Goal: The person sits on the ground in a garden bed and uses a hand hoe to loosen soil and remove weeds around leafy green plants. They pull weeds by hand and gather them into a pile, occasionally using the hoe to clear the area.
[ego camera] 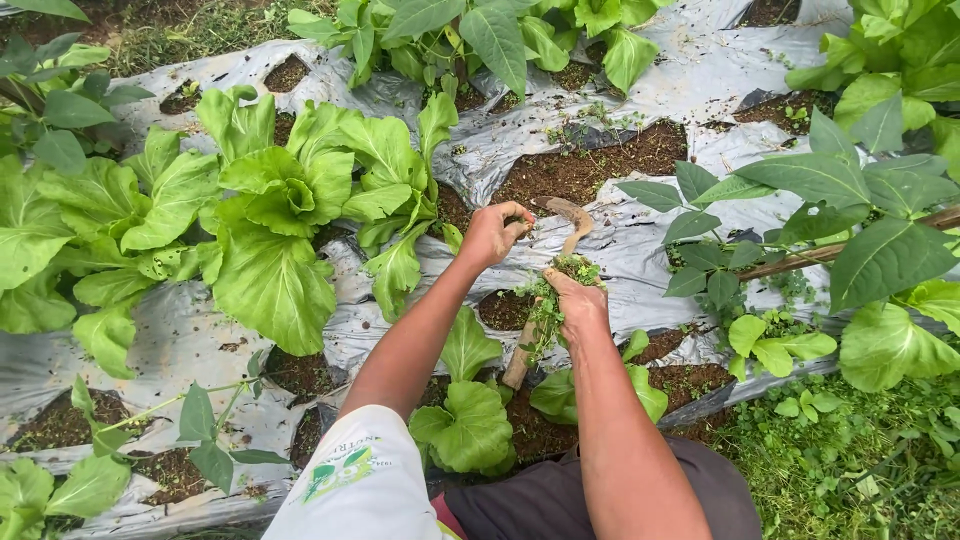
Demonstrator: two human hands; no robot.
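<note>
Near the middle of the frame our right hand has its fingers clamped on a bunch of pulled weeds and on the wooden-handled hoe that runs beneath it. Just to the left, our left hand is curled shut, whether around anything we cannot tell. Silver plastic sheeting covers the bed, and a leafy green plant stands at centre left.
</note>
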